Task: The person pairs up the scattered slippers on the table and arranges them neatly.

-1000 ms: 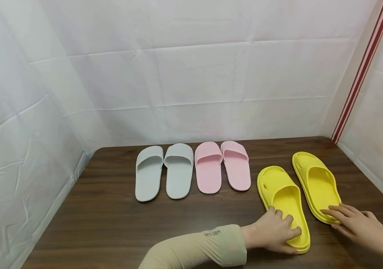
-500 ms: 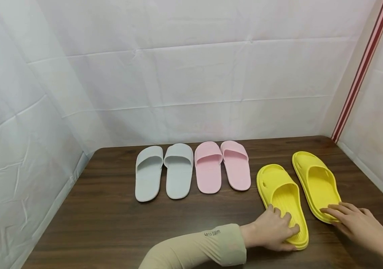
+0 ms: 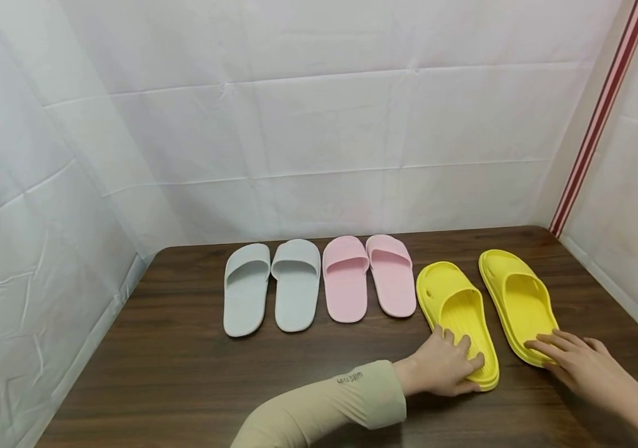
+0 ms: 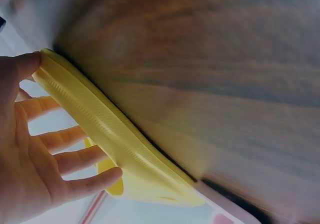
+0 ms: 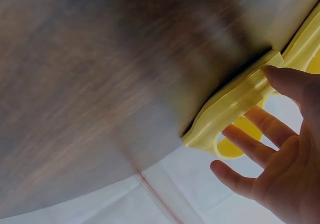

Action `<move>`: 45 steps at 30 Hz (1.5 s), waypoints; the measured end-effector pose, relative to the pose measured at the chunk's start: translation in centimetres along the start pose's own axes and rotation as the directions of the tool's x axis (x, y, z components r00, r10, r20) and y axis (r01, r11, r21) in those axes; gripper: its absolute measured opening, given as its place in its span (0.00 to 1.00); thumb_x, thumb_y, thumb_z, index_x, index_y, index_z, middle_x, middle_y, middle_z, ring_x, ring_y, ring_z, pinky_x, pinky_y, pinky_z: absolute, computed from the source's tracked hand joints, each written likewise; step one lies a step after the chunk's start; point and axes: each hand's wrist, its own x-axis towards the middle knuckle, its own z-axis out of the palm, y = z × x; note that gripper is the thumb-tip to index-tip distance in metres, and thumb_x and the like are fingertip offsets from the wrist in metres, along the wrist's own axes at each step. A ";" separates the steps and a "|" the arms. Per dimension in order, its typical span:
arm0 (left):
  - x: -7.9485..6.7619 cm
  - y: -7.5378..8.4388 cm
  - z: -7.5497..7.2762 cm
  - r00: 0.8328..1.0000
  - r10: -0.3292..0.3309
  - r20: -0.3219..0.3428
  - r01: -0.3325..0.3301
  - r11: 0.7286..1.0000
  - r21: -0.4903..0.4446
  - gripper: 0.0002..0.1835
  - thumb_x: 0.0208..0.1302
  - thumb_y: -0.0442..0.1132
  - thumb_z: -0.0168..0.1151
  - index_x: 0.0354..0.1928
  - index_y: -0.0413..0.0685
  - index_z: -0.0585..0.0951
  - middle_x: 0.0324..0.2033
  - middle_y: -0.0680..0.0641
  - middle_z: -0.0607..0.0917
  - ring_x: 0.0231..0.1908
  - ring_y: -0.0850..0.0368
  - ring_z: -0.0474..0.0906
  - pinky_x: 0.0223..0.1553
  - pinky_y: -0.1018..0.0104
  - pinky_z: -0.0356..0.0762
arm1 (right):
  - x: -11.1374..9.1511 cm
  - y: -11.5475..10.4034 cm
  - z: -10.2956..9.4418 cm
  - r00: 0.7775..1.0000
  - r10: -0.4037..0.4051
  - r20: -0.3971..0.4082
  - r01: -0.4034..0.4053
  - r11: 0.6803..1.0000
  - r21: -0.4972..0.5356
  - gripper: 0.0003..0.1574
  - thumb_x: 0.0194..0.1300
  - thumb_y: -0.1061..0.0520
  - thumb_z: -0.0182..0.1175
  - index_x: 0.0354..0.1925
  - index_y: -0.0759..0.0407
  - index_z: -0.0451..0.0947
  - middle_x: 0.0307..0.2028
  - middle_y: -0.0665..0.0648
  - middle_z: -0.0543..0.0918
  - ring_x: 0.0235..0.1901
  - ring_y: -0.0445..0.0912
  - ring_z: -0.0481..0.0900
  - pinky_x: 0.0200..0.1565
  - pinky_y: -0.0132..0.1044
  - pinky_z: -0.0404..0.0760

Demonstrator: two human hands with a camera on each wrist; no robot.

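A pair of yellow slippers lies on the right of the dark wooden table, toes toward the back wall. My left hand (image 3: 446, 364) grips the heel end of the left yellow slipper (image 3: 446, 280), its thumb on the heel edge (image 4: 50, 64) and its fingers spread over the footbed. At the heel of the right yellow slipper (image 3: 512, 274), my right hand (image 3: 579, 364) holds on with the thumb at the rim (image 5: 267, 72) and fingers on top. A strip of table shows between the two yellow slippers.
Left of them, two pink slippers (image 3: 347, 298) (image 3: 399, 292) stand close together, then two pale grey slippers (image 3: 245, 305) (image 3: 296, 305). White cloth walls (image 3: 319, 137) enclose the table (image 3: 184, 386) at the back and sides.
Both yellow slippers have slid left and a little toward the back wall, my hands moving with them. The left one now sits nearer the pink slippers. The pink and grey pairs have stayed put.
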 end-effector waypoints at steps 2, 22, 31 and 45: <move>0.0 -0.3 0.2 1.000 -0.014 -0.009 0.014 1.000 0.003 0.26 0.61 0.68 0.33 0.56 0.71 0.66 0.44 0.58 0.74 0.39 0.58 0.76 0.45 0.58 0.69 | 0.3 -0.1 0.0 1.000 -0.005 -0.005 0.005 1.000 0.009 0.30 0.37 0.58 0.69 0.44 0.45 0.76 0.41 0.53 0.81 0.44 0.54 0.75 0.37 0.59 0.68; 1.0 -2.4 1.6 0.995 -0.093 -0.036 0.093 0.996 -0.005 0.22 0.63 0.63 0.40 0.56 0.69 0.68 0.44 0.58 0.76 0.43 0.59 0.75 0.50 0.52 0.65 | 3.2 -0.4 0.1 0.996 0.008 0.091 -0.011 0.999 0.036 0.25 0.45 0.59 0.66 0.46 0.48 0.77 0.42 0.54 0.82 0.44 0.55 0.76 0.38 0.60 0.68; 1.7 -3.4 2.2 0.990 -0.139 -0.007 0.139 0.990 -0.022 0.20 0.63 0.61 0.41 0.56 0.70 0.68 0.44 0.58 0.76 0.45 0.60 0.74 0.52 0.51 0.65 | 4.6 -0.3 0.4 0.993 0.020 0.115 -0.026 0.998 0.050 0.22 0.49 0.58 0.64 0.46 0.49 0.77 0.43 0.55 0.81 0.45 0.55 0.76 0.37 0.60 0.68; 3.2 -4.8 2.3 0.970 -0.234 0.061 0.238 0.970 -0.059 0.20 0.63 0.62 0.41 0.55 0.73 0.68 0.47 0.59 0.77 0.49 0.60 0.73 0.54 0.50 0.64 | 6.9 0.1 0.7 0.986 0.051 0.160 -0.066 0.994 0.092 0.20 0.53 0.59 0.61 0.47 0.51 0.76 0.45 0.57 0.81 0.46 0.57 0.75 0.37 0.61 0.68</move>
